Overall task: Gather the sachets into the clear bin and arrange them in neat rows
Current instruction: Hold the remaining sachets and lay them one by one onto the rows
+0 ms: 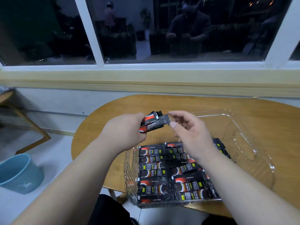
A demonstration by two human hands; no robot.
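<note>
Nearest, at the bottom of the view, two bare forearms are seen reaching forward over a lap in dark clothing.

Just beyond, a clear bin (pixel 253 153) is set on a rounded wooden counter (pixel 267 117), its near end reaching the counter's edge. The near half of the bin is filled with rows of sachets (pixel 154 172), black with red and yellow print. They are laid flat and overlapping in two columns side by side. A few more are partly hidden behind the right wrist. The far half of the bin is bare.

Above the bin's middle, both hands are raised. A bundle of sachets (pixel 150 121) is gripped in the left hand (pixel 126 127), whose fingers are curled around it, with the ends fanned out toward the right. A single sachet (pixel 164 119) juts from that bundle. Its end is pinched between the thumb and forefinger of the right hand (pixel 188 132), and the other fingers are loosely curled.

To the left, on the pale floor, a blue bucket (pixel 19 172) is seen. A wooden chair frame (pixel 32 127) is placed further back.

Farthest away, a pale wall is topped by a yellowish sill (pixel 146 77). Above it, a white-framed window (pixel 178 30) is dark, and dim seated figures are reflected in the glass.
</note>
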